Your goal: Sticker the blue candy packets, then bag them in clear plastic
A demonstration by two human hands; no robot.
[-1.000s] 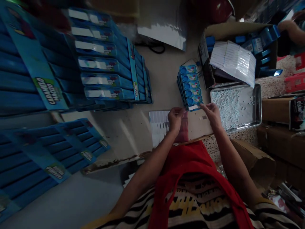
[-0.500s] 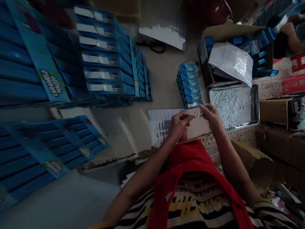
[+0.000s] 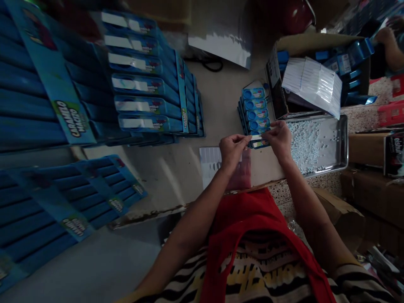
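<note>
Pinched between my left hand [image 3: 232, 150] and my right hand [image 3: 280, 139] is a small white sticker strip [image 3: 256, 137], stretched out level. Each hand grips one end with closed fingertips. The strip lies over the near end of a short row of blue candy boxes [image 3: 256, 114]; whether it touches the box below I cannot tell. Another pale label shows on that nearest box, just under the strip. Beside my left wrist, a sheet of white stickers [image 3: 208, 156] lies on the table, partly covered by my forearm.
Stacked blue boxes [image 3: 142, 84] fill the left side. At right stand a cardboard box [image 3: 277, 99] holding blue boxes and white sheets, and a metal tray [image 3: 334, 147] of small pale beads. Scissors [image 3: 213, 66] lie farther back. A co-worker's arm [image 3: 393, 52] shows top right.
Both hands have moved slightly away from my body, from in front of the box row to over its near end. The strip, twisted before, is now straight and flat between them.
</note>
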